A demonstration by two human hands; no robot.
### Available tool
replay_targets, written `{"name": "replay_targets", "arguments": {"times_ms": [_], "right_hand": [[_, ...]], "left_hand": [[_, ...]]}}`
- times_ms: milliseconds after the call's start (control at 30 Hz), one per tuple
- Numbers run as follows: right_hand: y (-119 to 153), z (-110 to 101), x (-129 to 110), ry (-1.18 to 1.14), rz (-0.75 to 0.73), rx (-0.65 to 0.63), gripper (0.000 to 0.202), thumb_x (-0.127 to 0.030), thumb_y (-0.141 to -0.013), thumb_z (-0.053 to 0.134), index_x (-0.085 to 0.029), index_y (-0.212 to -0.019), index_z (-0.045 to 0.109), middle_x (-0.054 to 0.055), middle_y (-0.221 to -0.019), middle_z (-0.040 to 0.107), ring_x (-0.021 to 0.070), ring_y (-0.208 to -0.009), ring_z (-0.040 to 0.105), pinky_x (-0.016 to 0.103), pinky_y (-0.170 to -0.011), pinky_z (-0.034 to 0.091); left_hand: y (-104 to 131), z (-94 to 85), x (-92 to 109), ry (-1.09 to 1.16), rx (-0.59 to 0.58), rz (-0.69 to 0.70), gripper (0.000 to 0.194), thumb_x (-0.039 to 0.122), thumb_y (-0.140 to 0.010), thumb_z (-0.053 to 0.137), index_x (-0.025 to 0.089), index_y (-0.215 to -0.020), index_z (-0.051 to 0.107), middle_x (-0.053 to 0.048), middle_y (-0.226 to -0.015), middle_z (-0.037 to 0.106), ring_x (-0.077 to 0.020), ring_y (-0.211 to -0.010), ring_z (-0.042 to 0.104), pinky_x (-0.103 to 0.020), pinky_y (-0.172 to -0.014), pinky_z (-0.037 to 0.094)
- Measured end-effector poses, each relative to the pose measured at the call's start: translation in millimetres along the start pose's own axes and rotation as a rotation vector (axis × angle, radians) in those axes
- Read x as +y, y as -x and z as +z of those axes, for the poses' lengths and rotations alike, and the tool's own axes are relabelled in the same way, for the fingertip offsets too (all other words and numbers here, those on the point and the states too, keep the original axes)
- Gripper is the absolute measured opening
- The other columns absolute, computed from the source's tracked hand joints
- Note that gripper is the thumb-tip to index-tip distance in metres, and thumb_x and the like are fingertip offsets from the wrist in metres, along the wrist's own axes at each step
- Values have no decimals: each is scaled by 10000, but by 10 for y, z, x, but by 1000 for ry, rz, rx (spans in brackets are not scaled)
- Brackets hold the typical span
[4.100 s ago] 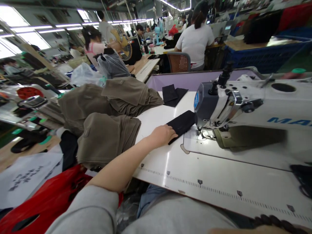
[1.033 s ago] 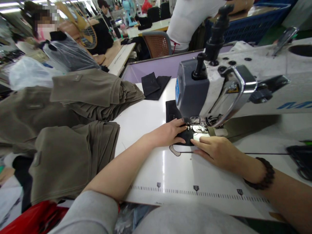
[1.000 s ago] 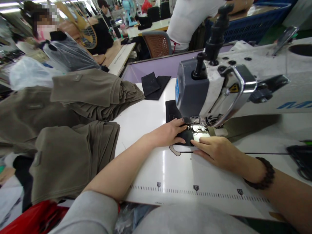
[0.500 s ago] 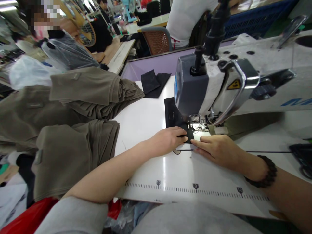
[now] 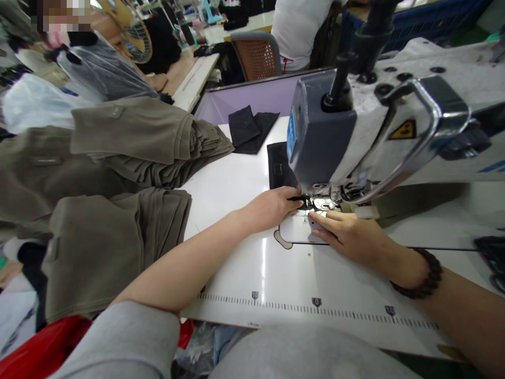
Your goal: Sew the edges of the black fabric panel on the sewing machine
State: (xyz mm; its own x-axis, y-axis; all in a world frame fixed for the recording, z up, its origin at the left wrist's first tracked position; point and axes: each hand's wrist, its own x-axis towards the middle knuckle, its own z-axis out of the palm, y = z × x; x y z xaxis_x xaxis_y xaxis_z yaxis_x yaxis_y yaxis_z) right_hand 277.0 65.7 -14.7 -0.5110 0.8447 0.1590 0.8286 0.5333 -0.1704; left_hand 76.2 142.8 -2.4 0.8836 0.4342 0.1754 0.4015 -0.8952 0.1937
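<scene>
**Black fabric piece fed under the presser foot**

Both hands are set flat at the needle area of the sewing machine. The left hand is laid on the white desk w/ fingertips pinched together on the near edge of the black fabric piece, right at the presser foot. The right hand is rested on the metal plate, fingers stretched out and pressed flat, nothing gripped; index tip is just beside the foot. A dark bead bracelet is worn on that wrist.

Most of the black piece is seen behind the foot, trailing away from the person; only a narrow strip is left on the near side, under the left fingertips. Whether the needle is down can't be told – hidden by the machine head.

Judged as the tail end of a seam. For a clean finish: the edge should be kept square to the foot, light flat pressure used rather than a pull, and fingertips kept to the sides of the needle line, not in front of it. With so little fabric left, a slow feed is advised.

Nearby: stacks of olive-brown fabric at left, two more black pieces further back, a printed ruler along the desk's near edge. Other people are seated at desks beyond.
</scene>
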Motion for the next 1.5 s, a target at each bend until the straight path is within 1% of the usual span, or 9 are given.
{"name": "replay_targets", "arguments": {"times_ms": [167, 600, 700, 800, 933, 1067, 1267, 1367, 1500], "right_hand": [[-3, -29, -3, 1, -17, -11, 341, -379, -879, 387, -182, -1088, 571, 24, -816, 649, 116, -640, 590, 215, -433, 320], [-9, -45, -5, 8, -35, -13, 352, -379, -891, 360, -179, -1087, 572, 39, -795, 652, 117, -640, 584, 212, -457, 325], [2, -55, 13, 20, -72, 20, 353, -366, -898, 341, -177, -1078, 578, 49, -773, 652, 116, -642, 577, 218, -483, 335], [32, -70, 34, 31, -162, 44, 347, -340, -900, 341, -163, -1076, 581, 43, -742, 645, 108, -613, 568, 228, -491, 332], [81, -101, 25, 65, -330, 14, 312, -321, -891, 379, -152, -1019, 608, 13, -641, 604, 104, -539, 540, 256, -477, 307], [117, -122, -17, 74, -393, 15, 270, -308, -883, 402, -161, -936, 622, -2, -595, 567, 112, -509, 507, 283, -472, 280], [132, -148, -42, 50, -417, 48, 287, -266, -897, 362, -165, -813, 617, -7, -556, 535, 104, -481, 457, 291, -477, 249], [129, -259, 40, 122, -302, 73, 353, -286, -904, 328, -183, -685, 586, -4, -525, 502, 102, -462, 430, 285, -466, 217], [124, -430, 242, 402, 122, 63, 357, -429, -857, 394, -173, -651, 535, 30, -558, 499, 135, -485, 444, 266, -450, 206]], "left_hand": [[-33, -33, -11, 10, -27, -26, 200, 205, -866, 486, 111, -958, 637, -98, -968, 627, -180, -879, 598, -283, -762, 497], [-49, -90, -36, -13, -61, -37, 223, 229, -875, 471, 132, -990, 636, -95, -990, 608, -174, -864, 579, -277, -748, 477], [20, -182, 92, -99, -125, -75, 257, 295, -859, 498, 133, -1003, 635, -104, -967, 591, -201, -865, 570, -317, -760, 475], [140, -253, 337, -123, -204, -71, 304, 361, -840, 514, 118, -972, 641, -103, -882, 576, -209, -820, 563, -329, -734, 481], [274, -175, 578, -90, -161, -10, 282, 309, -882, 451, 95, -948, 622, -115, -945, 576, -189, -852, 551, -320, -778, 483], [345, -26, 593, -51, -45, 67, 262, 201, -910, 384, 72, -975, 603, -113, -1090, 579, -180, -1008, 527, -300, -906, 446], [372, -3, 567, -39, -58, 125, 268, 147, -907, 362, 55, -1046, 572, -131, -1132, 578, -178, -1070, 524, -305, -956, 427], [348, -3, 556, -39, -51, 118, 268, 142, -902, 372, 47, -1055, 570, -135, -1142, 575, -184, -1075, 522, -309, -962, 426], [311, 9, 499, -32, -12, 82, 274, 163, -907, 370, 56, -1036, 587, -121, -1135, 583, -189, -1059, 532, -314, -947, 445]]}}
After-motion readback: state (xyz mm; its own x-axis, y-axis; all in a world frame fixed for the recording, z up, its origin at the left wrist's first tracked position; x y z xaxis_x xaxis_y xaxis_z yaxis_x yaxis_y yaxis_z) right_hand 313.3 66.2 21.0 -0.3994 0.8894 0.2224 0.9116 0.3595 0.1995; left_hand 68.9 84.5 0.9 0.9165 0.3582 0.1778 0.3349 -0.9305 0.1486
